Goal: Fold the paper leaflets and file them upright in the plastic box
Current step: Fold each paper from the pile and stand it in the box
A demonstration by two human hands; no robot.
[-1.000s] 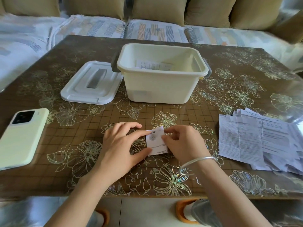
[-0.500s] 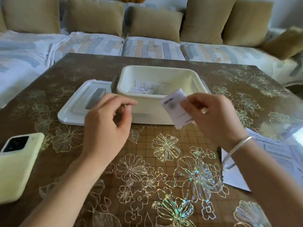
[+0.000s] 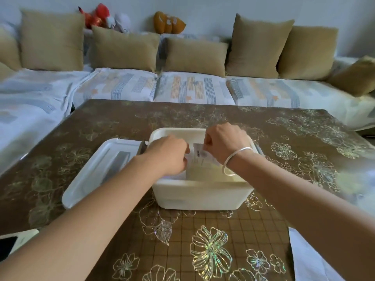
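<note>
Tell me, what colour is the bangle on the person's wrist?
Silver: a plain, shiny metal bangle. The head view, the only one here, shows it best.

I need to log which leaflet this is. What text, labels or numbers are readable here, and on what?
No text is legible anywhere.
On the folded leaflet, pinched by the right hand over the plastic box: a round mark and print lines, too blurred to read.
On the orange cushion at the back: pale patches, too small to read.
On the paper sheet at lower right: no print shows.
</note>
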